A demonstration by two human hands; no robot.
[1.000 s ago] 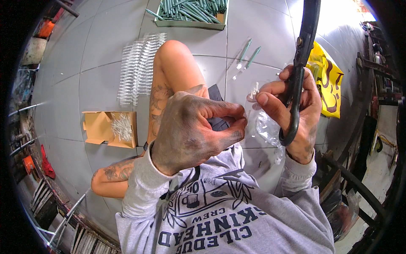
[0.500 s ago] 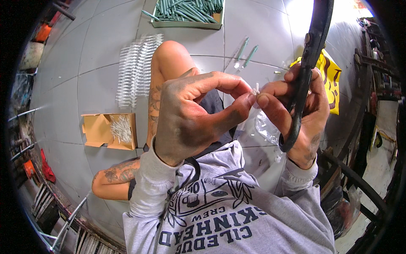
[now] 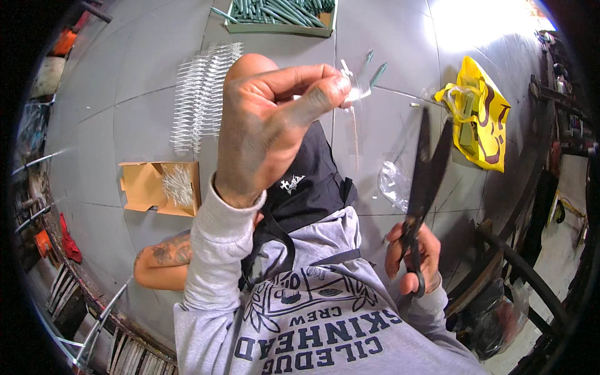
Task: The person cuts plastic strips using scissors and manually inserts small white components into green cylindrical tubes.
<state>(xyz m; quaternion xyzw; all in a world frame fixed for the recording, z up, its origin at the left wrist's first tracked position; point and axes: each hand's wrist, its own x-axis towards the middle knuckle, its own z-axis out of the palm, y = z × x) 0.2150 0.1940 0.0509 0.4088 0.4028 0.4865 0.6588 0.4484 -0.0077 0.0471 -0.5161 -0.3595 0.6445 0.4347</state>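
My left hand (image 3: 265, 122) is raised above my lap, thumb and fingers pinched on a small white cord (image 3: 344, 65). Its short end sticks up past the fingertips, and a thin blurred strand hangs below them. Something shiny and see-through shows beside the fingertips. Lower and to the right, my right hand (image 3: 420, 253) is wrapped around the handles of black scissors (image 3: 422, 190). The scissor blades point away from me and stand apart, with nothing visible between them.
On the grey tiled floor are a box of green pens (image 3: 278, 27), two loose green pens (image 3: 379, 74), rows of white pieces (image 3: 199, 100), a cardboard box (image 3: 142, 187) of thin white pieces, a yellow bag (image 3: 487, 125) and a clear plastic bag (image 3: 392, 182).
My hands have parted. The left has moved slightly up and left with the white cord; the right has dropped toward me, and the scissors have swung from hanging over the hand to blades spread forward.
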